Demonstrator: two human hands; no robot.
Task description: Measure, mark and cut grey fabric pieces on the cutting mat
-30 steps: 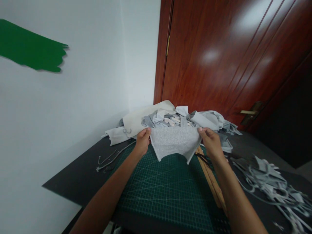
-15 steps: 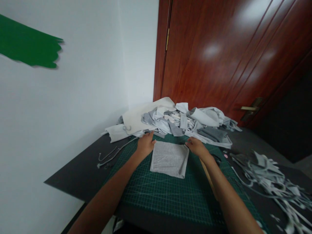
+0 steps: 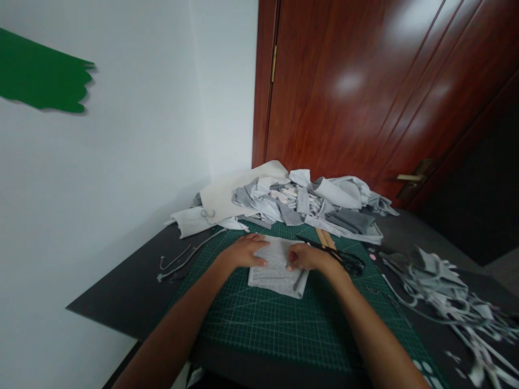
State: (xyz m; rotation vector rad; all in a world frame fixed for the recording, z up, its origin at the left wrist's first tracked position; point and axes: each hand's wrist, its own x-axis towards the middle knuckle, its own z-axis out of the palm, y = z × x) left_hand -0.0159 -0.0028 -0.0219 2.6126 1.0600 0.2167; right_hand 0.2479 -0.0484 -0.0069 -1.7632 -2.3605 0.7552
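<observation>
A light grey piece of cloth (image 3: 272, 278), roughly square and slightly creased, lies flat on the green gridded cutting mat (image 3: 279, 337). My left hand (image 3: 248, 251) rests on its upper left part, fingers stretched out and thumb spread. On the upper right part, my right hand (image 3: 302, 256) has its fingers curled and the tips pressed together against the cloth; whether they pinch any fabric is hidden. Black scissors (image 3: 352, 261) lie just right of that hand, blades pointing left across a wooden ruler (image 3: 325, 237), which runs partly under my forearm.
A heap of white and grey fabric scraps (image 3: 279, 197) fills the table's back edge. More tangled strips (image 3: 441, 289) lie at the right. Thin cords (image 3: 190, 259) are on the black tabletop (image 3: 125, 286) at left. A white wall and a wooden door (image 3: 336, 108) stand behind.
Both hands have moved from the cloth's top corners inward onto its surface. The left has flattened out and the right has curled. The scissors and the ruler's far end now show.
</observation>
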